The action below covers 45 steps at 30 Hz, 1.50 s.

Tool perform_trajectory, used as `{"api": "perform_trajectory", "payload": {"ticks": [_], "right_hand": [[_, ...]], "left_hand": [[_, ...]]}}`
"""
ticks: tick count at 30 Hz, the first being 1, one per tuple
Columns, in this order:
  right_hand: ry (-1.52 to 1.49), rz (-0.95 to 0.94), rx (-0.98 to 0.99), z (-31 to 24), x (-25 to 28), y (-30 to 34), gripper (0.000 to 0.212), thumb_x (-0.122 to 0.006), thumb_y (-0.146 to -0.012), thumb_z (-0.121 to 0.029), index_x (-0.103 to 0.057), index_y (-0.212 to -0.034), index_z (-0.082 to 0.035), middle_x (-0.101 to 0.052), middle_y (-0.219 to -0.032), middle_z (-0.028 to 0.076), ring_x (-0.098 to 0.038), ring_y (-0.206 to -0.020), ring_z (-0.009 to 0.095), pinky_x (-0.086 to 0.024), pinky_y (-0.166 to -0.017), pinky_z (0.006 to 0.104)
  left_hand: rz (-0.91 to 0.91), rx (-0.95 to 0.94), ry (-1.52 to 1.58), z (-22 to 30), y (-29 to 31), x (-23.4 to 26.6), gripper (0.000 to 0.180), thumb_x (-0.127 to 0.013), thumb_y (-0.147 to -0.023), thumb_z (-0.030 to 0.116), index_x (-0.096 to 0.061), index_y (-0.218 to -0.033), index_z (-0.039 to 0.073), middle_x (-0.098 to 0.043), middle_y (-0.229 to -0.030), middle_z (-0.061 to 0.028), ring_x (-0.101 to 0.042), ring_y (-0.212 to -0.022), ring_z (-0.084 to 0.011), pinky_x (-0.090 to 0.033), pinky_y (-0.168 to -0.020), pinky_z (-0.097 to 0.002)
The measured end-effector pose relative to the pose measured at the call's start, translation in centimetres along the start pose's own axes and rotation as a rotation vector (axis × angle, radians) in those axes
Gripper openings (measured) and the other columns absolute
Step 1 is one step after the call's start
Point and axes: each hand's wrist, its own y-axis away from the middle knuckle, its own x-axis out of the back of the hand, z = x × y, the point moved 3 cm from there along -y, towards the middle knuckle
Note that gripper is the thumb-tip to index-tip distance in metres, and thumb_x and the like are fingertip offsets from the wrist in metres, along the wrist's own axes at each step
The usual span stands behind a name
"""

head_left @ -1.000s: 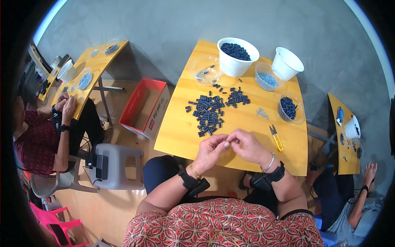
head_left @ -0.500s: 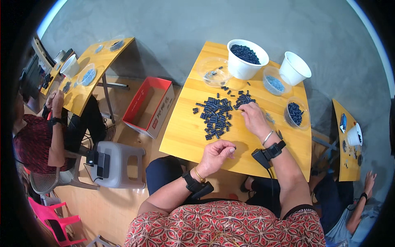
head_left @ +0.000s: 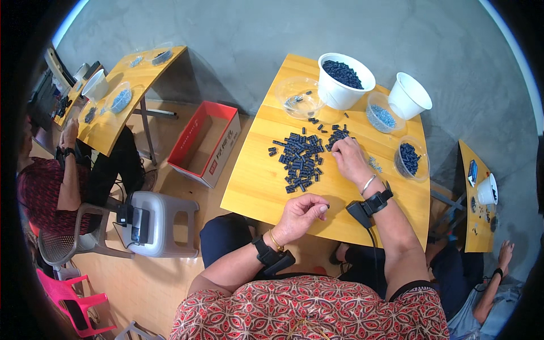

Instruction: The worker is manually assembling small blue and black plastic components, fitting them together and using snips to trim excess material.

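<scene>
My left hand point(head_left: 300, 217) hovers by the table's near edge, thumb and fingers pinched together. A tiny dark end, like one of the small black cylindrical pieces, shows at its fingertips. Farther forward, my right hand point(head_left: 350, 161) has its fingertips closed together at the near edge of a small heap of black pieces point(head_left: 339, 135); whatever they hold is hidden. Left of it spreads a larger pile of black cylindrical pieces point(head_left: 300, 160). A few small pale blue bits point(head_left: 374, 164) lie on the tabletop point(head_left: 255, 192), just right of my right hand.
At the back stand a white bucket of black pieces point(head_left: 331, 93), another white bucket point(head_left: 409, 96) and a clear bowl with a few pieces point(head_left: 285, 109). To the right are bowls of blue point(head_left: 382, 118) and black parts point(head_left: 409, 157). A red-lined box point(head_left: 195, 144) sits on the floor; people work either side.
The view has shifted slightly. My right hand stays at the small heap, its fingers drawn a little closer together. My left hand keeps its pinch in nearly the same place.
</scene>
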Motion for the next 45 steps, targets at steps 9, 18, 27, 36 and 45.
{"api": "perform_trajectory", "payload": {"ticks": [9,18,27,36,45], "right_hand": [[0.084,0.175,0.114,-2.0,2.3,1.6,0.008,-0.059,-0.073,-0.003,-0.054,-0.079,-0.006,-0.052,-0.079,0.010,-0.051,-0.077,0.032,-0.043,-0.069,0.0379],[-0.853,0.068,-0.299,-5.9,4.8,8.8,0.004,-0.053,-0.083,0.001,-0.050,-0.085,0.000,-0.054,-0.075,0.002,-0.053,-0.069,0.008,-0.048,-0.062,0.0236],[-0.986,0.130,-0.226,-11.8,10.1,12.8,0.008,-0.052,-0.084,0.003,-0.052,-0.091,0.000,-0.054,-0.082,0.001,-0.054,-0.074,0.007,-0.049,-0.070,0.0234],[-0.832,0.138,-0.096,-15.0,10.6,13.7,0.008,-0.053,-0.083,0.005,-0.054,-0.089,0.001,-0.056,-0.079,0.002,-0.054,-0.072,0.007,-0.045,-0.065,0.0211],[-0.728,0.149,-0.059,-16.1,10.6,13.4,0.008,-0.054,-0.081,0.005,-0.056,-0.087,-0.001,-0.058,-0.077,0.006,-0.057,-0.070,0.013,-0.046,-0.064,0.0241]], "left_hand": [[-0.009,-0.023,-0.081,-0.8,0.2,-0.3,0.010,-0.056,-0.087,0.007,-0.059,-0.093,-0.001,-0.060,-0.076,-0.0018,-0.055,-0.068,-0.0076,-0.047,-0.065,-0.0214],[0.009,0.010,-0.002,-0.5,-0.4,0.2,0.010,-0.055,-0.086,0.005,-0.059,-0.094,0.000,-0.060,-0.077,-0.0043,-0.057,-0.068,-0.0112,-0.051,-0.068,-0.0276],[-0.107,0.030,0.409,4.3,3.6,-3.3,0.013,-0.055,-0.085,0.002,-0.059,-0.097,0.002,-0.060,-0.085,-0.0063,-0.058,-0.076,-0.0146,-0.051,-0.081,-0.0392],[-0.068,0.044,0.335,5.5,6.3,-5.2,0.013,-0.056,-0.085,0.003,-0.059,-0.097,0.001,-0.061,-0.085,-0.0079,-0.060,-0.077,-0.0159,-0.054,-0.079,-0.0373],[0.001,-0.005,0.293,5.4,6.8,-5.1,0.014,-0.059,-0.082,0.000,-0.059,-0.096,-0.001,-0.063,-0.088,-0.0093,-0.065,-0.078,-0.0209,-0.055,-0.071,-0.0301]]}}
